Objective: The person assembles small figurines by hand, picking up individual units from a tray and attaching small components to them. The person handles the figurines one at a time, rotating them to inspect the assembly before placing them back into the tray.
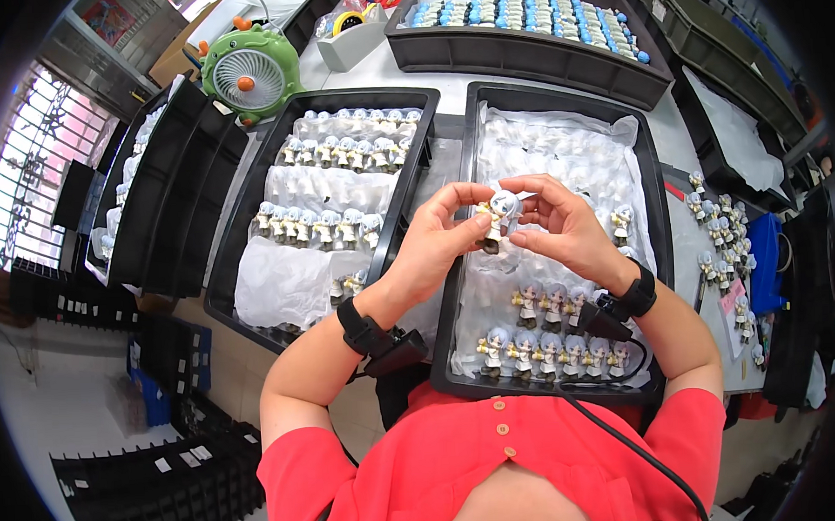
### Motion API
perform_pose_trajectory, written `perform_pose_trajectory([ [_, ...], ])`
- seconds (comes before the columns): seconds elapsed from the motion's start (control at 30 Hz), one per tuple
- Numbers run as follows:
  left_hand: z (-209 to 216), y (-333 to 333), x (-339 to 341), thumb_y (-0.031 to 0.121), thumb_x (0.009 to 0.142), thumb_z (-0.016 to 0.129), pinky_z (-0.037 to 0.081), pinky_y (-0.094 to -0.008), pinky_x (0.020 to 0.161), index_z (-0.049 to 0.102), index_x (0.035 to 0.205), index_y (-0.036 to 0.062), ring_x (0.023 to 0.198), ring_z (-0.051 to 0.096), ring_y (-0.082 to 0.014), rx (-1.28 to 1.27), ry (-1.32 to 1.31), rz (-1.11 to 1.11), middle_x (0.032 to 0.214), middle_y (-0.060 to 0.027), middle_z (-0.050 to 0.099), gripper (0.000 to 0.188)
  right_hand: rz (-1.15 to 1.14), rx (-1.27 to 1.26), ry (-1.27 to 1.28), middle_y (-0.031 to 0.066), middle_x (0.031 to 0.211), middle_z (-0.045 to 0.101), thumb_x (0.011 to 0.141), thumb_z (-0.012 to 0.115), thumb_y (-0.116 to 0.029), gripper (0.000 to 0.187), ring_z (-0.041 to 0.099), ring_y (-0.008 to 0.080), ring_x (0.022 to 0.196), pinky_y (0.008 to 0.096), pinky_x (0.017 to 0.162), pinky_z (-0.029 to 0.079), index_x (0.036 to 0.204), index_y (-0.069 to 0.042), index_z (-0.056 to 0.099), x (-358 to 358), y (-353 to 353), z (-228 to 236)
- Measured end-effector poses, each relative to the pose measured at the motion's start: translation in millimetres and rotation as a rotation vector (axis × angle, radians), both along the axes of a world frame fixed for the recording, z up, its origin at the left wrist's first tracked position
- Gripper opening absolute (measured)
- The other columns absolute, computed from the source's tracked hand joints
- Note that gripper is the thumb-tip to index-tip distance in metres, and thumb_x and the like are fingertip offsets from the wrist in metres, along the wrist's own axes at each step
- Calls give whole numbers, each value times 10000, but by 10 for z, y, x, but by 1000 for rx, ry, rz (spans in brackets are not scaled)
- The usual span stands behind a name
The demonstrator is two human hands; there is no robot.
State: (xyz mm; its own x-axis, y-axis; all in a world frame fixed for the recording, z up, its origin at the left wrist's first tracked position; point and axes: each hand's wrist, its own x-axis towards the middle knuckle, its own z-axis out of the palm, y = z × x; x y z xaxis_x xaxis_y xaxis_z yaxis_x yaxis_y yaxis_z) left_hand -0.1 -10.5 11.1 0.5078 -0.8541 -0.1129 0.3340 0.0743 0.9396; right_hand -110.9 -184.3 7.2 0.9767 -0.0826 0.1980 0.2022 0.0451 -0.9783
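Before me, a person in a red top holds a small pale-haired figurine (498, 222) upright above the middle of a black plastic tray (533, 391). The left hand (438, 233) has it pinched between thumb and fingertips; the right hand (570, 224) is half-curled round its other side, thumb and fingers close by, though I can't tell how firmly they press. Below, matching figurines (547, 353) lie in two rows on white lining. A second black tray (415, 180), to the left, carries more rows, and a green fan (249, 72) stands beyond it, near a tape dispenser (350, 49).
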Motion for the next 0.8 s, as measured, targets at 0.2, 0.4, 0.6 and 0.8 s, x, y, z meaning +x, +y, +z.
perform_pose_trajectory([
  [0.2, 45, -7, -77, 18, 854, 618, 475, -253, 836, 456, 1228, 20, 1029, 548, -113, -65, -208, -22, 1128, -41, 543, 407, -24, -30, -47, 41, 1135, 517, 801, 647, 42, 398, 551, 102, 943, 251, 862, 473, 1169, -27, 512, 11, -11, -57],
  [0.4, 33, -15, -96, -4, 857, 607, 466, -249, 873, 410, 1267, -16, 1063, 534, -135, -52, -448, 8, 1186, -83, 514, 455, -53, -65, -118, 42, 1129, 541, 799, 660, 32, 373, 569, 98, 917, 250, 832, 488, 1138, -39, 523, 15, -7, -62],
  [0.6, 26, -15, -106, -3, 864, 595, 468, -264, 895, 426, 1250, -36, 1079, 535, -144, -45, -447, 25, 1183, -91, 519, 423, -77, -96, -21, 62, 1034, 592, 782, 684, 33, 365, 609, 110, 887, 242, 796, 516, 1111, -24, 536, -15, -17, 1],
  [0.8, 6, -11, -96, 0, 866, 590, 469, -259, 890, 436, 1239, -39, 1078, 538, -141, -16, -520, 25, 1178, -90, 520, 405, -45, 12, 38, 67, 1024, 599, 785, 676, 46, 363, 617, 120, 910, 247, 811, 521, 1112, -16, 530, -15, -22, 9],
])
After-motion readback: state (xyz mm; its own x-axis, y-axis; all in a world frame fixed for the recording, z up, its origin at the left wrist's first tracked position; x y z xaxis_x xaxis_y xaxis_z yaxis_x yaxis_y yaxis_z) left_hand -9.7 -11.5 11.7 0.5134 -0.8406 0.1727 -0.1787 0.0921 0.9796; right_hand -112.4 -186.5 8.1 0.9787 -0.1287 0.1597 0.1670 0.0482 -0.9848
